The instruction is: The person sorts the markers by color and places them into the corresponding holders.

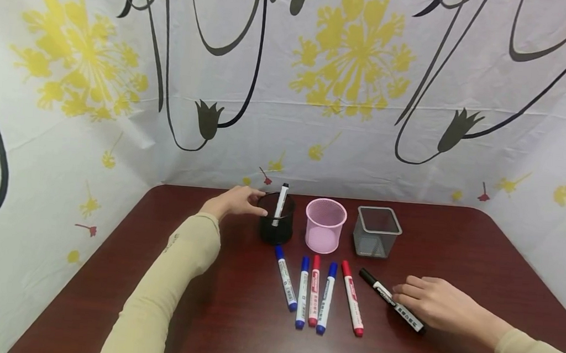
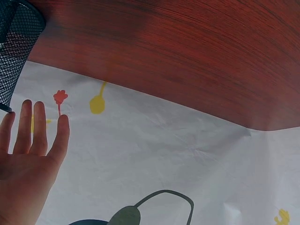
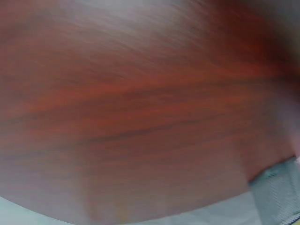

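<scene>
My left hand (image 1: pixel 235 201) is beside the black mesh pen cup (image 1: pixel 276 232), its fingers extended and fingertips at the rim. In the left wrist view the same hand (image 2: pixel 30 159) shows straight, spread fingers by the cup's edge (image 2: pixel 11 61). A white marker with a black cap (image 1: pixel 281 201) leans inside that cup. My right hand (image 1: pixel 435 302) has its bent fingers on the middle of a black marker (image 1: pixel 409 318), pinching it near the table; the thumb is hidden. The right wrist view is blurred and does not show the fingers clearly.
A pink mesh cup (image 1: pixel 323 238) and a square grey mesh holder (image 1: pixel 369 244) stand right of the black cup. Before them lie several blue markers (image 1: pixel 287 282) and two red markers (image 1: pixel 353 301) on the dark wooden table (image 1: pixel 236 328). A patterned cloth (image 1: pixel 281 76) hangs behind.
</scene>
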The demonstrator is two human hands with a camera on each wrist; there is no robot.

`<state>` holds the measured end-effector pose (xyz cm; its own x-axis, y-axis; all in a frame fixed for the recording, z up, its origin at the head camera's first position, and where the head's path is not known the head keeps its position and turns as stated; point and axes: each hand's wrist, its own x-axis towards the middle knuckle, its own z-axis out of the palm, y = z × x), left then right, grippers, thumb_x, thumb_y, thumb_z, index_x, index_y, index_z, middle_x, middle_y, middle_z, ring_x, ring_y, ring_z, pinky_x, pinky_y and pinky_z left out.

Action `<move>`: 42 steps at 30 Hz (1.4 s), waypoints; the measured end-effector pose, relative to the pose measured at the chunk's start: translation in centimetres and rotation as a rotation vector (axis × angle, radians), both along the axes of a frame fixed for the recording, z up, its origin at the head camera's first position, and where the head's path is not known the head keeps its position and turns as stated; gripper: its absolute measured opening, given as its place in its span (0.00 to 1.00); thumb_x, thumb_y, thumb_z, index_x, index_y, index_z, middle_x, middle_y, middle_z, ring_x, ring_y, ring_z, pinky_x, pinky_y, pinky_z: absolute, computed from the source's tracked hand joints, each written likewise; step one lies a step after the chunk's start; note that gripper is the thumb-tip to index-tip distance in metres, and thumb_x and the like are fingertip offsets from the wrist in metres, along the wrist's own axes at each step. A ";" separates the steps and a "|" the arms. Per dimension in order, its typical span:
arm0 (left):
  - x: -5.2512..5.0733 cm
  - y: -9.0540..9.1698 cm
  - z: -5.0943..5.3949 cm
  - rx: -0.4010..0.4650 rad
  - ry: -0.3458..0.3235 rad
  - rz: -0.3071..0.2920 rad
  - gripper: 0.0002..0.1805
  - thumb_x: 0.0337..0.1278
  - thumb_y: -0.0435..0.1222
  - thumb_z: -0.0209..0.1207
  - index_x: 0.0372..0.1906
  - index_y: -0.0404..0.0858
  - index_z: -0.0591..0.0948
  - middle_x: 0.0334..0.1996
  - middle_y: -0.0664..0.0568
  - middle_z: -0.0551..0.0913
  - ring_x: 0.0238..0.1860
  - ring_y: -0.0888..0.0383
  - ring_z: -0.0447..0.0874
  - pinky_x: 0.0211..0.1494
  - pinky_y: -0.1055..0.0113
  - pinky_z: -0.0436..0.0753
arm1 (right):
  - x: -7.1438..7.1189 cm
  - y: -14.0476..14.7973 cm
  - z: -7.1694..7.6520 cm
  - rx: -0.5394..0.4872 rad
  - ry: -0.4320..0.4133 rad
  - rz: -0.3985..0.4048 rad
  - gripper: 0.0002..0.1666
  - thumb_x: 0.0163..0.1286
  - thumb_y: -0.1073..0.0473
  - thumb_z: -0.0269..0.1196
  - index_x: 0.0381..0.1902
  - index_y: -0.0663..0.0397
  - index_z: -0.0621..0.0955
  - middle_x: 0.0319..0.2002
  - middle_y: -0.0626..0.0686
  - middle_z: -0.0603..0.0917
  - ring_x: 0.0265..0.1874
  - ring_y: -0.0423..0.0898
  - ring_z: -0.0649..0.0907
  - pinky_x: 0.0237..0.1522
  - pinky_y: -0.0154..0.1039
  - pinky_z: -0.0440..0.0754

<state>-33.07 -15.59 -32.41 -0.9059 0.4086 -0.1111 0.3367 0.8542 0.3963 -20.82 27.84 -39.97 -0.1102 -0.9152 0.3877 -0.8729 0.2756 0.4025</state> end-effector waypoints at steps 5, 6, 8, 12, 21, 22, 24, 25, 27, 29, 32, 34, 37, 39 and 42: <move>-0.1 0.0 -0.1 -0.008 0.014 -0.005 0.35 0.47 0.49 0.61 0.60 0.39 0.68 0.49 0.44 0.75 0.52 0.52 0.69 0.54 0.60 0.65 | 0.3 1.1 -1.0 0.036 0.044 -0.002 0.26 0.70 0.61 0.32 0.38 0.50 0.80 0.39 0.46 0.78 0.30 0.42 0.73 0.20 0.33 0.68; -0.1 0.0 -0.1 -0.010 0.016 -0.006 0.35 0.47 0.49 0.61 0.60 0.39 0.68 0.49 0.44 0.75 0.52 0.51 0.69 0.54 0.60 0.65 | 0.3 1.2 -1.1 0.042 0.050 -0.001 0.26 0.70 0.62 0.32 0.38 0.50 0.80 0.39 0.46 0.78 0.29 0.42 0.73 0.20 0.33 0.68; -0.1 -0.1 -0.1 -0.008 0.015 -0.007 0.35 0.47 0.49 0.61 0.60 0.39 0.68 0.49 0.43 0.75 0.52 0.51 0.69 0.54 0.60 0.65 | 0.3 1.3 -1.3 0.054 0.063 0.011 0.27 0.69 0.64 0.31 0.39 0.51 0.79 0.40 0.47 0.78 0.29 0.43 0.73 0.20 0.33 0.68; -0.1 -0.1 0.0 -0.002 0.004 -0.008 0.35 0.47 0.49 0.60 0.61 0.38 0.67 0.50 0.43 0.74 0.52 0.51 0.69 0.54 0.59 0.66 | 0.4 1.3 -1.5 0.074 0.060 0.053 0.27 0.68 0.66 0.30 0.39 0.51 0.78 0.39 0.49 0.78 0.29 0.44 0.73 0.21 0.32 0.68; -0.1 0.0 0.1 -0.006 0.011 -0.004 0.35 0.47 0.49 0.61 0.60 0.39 0.68 0.49 0.44 0.75 0.52 0.52 0.70 0.54 0.60 0.66 | 1.1 0.3 -1.8 0.107 0.043 0.084 0.25 0.71 0.62 0.31 0.33 0.48 0.78 0.41 0.48 0.77 0.30 0.42 0.72 0.23 0.31 0.68; -0.1 0.0 0.1 -0.004 0.008 -0.004 0.35 0.47 0.49 0.61 0.60 0.38 0.68 0.49 0.43 0.75 0.52 0.52 0.70 0.54 0.60 0.66 | 1.1 0.2 -1.8 0.111 0.041 0.081 0.26 0.71 0.62 0.31 0.33 0.48 0.78 0.41 0.47 0.77 0.30 0.41 0.72 0.23 0.31 0.68; -0.1 0.0 0.1 -0.002 0.002 -0.003 0.35 0.47 0.49 0.61 0.60 0.38 0.68 0.49 0.43 0.74 0.52 0.51 0.69 0.54 0.60 0.66 | 1.2 0.0 -1.9 0.115 0.043 0.087 0.26 0.71 0.62 0.31 0.33 0.48 0.78 0.41 0.47 0.78 0.29 0.41 0.72 0.22 0.30 0.67; -0.1 0.0 0.1 -0.002 -0.003 -0.001 0.35 0.47 0.49 0.61 0.61 0.39 0.67 0.50 0.43 0.74 0.52 0.51 0.69 0.54 0.60 0.66 | 1.2 -0.1 -1.9 0.117 0.040 0.088 0.27 0.71 0.62 0.31 0.33 0.48 0.78 0.41 0.47 0.78 0.29 0.41 0.72 0.23 0.30 0.67; 0.0 0.0 0.1 0.002 -0.012 0.004 0.35 0.47 0.49 0.61 0.61 0.39 0.67 0.50 0.44 0.74 0.52 0.51 0.69 0.54 0.59 0.66 | 1.2 -0.2 -2.0 0.118 0.032 0.092 0.27 0.71 0.62 0.31 0.32 0.47 0.79 0.42 0.47 0.78 0.29 0.41 0.71 0.23 0.30 0.67; 0.0 0.0 0.0 0.002 -0.018 0.011 0.35 0.47 0.49 0.60 0.61 0.39 0.67 0.50 0.44 0.74 0.53 0.51 0.68 0.54 0.59 0.66 | 1.1 -0.3 -2.1 0.121 0.036 0.101 0.27 0.72 0.62 0.30 0.32 0.48 0.79 0.42 0.47 0.78 0.29 0.41 0.72 0.23 0.30 0.68; -0.1 0.0 -0.1 0.001 -0.016 0.011 0.35 0.48 0.50 0.60 0.61 0.39 0.67 0.50 0.43 0.74 0.53 0.51 0.68 0.54 0.59 0.66 | 1.1 -0.3 -2.2 0.128 0.028 0.103 0.27 0.72 0.61 0.30 0.32 0.47 0.78 0.42 0.46 0.78 0.29 0.41 0.72 0.23 0.30 0.68; -0.1 0.0 -0.1 0.001 -0.018 0.012 0.35 0.48 0.50 0.60 0.61 0.39 0.67 0.50 0.44 0.74 0.53 0.51 0.68 0.54 0.59 0.65 | 1.2 -0.4 -2.2 0.130 0.026 0.102 0.27 0.72 0.61 0.30 0.32 0.46 0.78 0.42 0.45 0.78 0.29 0.40 0.71 0.23 0.30 0.68; -0.1 0.0 0.0 0.010 -0.021 0.009 0.36 0.46 0.51 0.60 0.61 0.40 0.68 0.50 0.44 0.74 0.53 0.52 0.68 0.54 0.60 0.65 | 1.2 -0.5 -2.2 0.130 0.035 0.104 0.26 0.71 0.62 0.31 0.31 0.46 0.78 0.41 0.45 0.79 0.29 0.40 0.71 0.24 0.30 0.68; -0.2 -0.2 -0.1 0.019 -0.007 -0.008 0.37 0.44 0.54 0.60 0.60 0.40 0.69 0.48 0.44 0.75 0.51 0.52 0.70 0.52 0.60 0.67 | 1.2 -0.4 -2.2 0.132 0.043 0.099 0.26 0.71 0.63 0.31 0.31 0.47 0.77 0.40 0.45 0.79 0.29 0.40 0.71 0.25 0.30 0.69; -0.2 -0.3 -0.1 0.023 -0.013 -0.013 0.38 0.43 0.56 0.60 0.60 0.40 0.69 0.48 0.44 0.75 0.51 0.52 0.69 0.52 0.60 0.68 | 1.3 -0.3 -2.2 0.128 0.042 0.087 0.25 0.71 0.64 0.30 0.31 0.47 0.76 0.39 0.45 0.79 0.29 0.41 0.72 0.27 0.31 0.70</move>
<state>-33.25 -15.85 -32.47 -0.8989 0.4232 -0.1133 0.3426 0.8402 0.4203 -19.57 27.58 -42.17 -0.0146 -0.9627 0.2701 -0.8729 0.1440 0.4662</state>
